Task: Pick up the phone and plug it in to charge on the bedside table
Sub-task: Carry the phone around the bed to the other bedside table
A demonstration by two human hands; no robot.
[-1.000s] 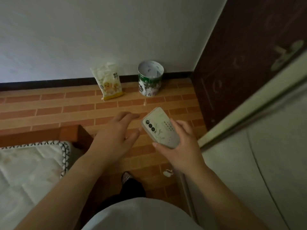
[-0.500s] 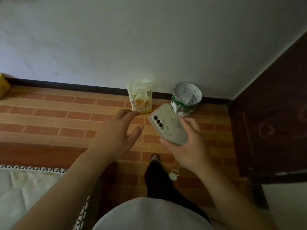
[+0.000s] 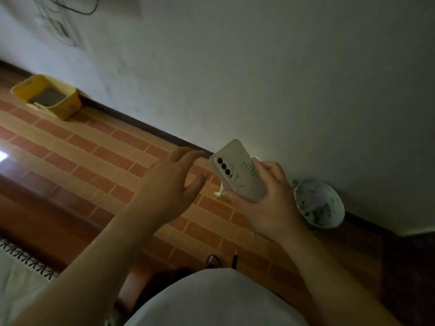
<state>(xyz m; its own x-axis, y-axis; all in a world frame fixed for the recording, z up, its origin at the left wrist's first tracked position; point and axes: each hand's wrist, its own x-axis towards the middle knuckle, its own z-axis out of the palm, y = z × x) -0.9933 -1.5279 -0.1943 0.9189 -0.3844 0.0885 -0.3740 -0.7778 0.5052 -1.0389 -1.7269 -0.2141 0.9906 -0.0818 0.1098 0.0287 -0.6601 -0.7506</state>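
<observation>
My right hand [image 3: 270, 203] grips the phone [image 3: 235, 171], a pale case with three dark camera lenses and a plant print, its back towards me and tilted up to the left. My left hand [image 3: 169, 187] floats just left of the phone with fingers spread, holding nothing and not touching it. A socket plate with dark cables [image 3: 58, 27] shows on the wall at the upper left. No bedside table is in view.
A yellow bin [image 3: 68, 103] stands on the brick-pattern floor by the wall at left. A green and white can [image 3: 317, 203] sits against the wall at right. The bed's patterned edge [image 3: 26, 260] lies at lower left, and a dark door is at the far right.
The view has swung left and tilted: the yellow bin and wall socket have come into sight, and the snack bag is now hidden behind the phone. Both hands keep their pose.
</observation>
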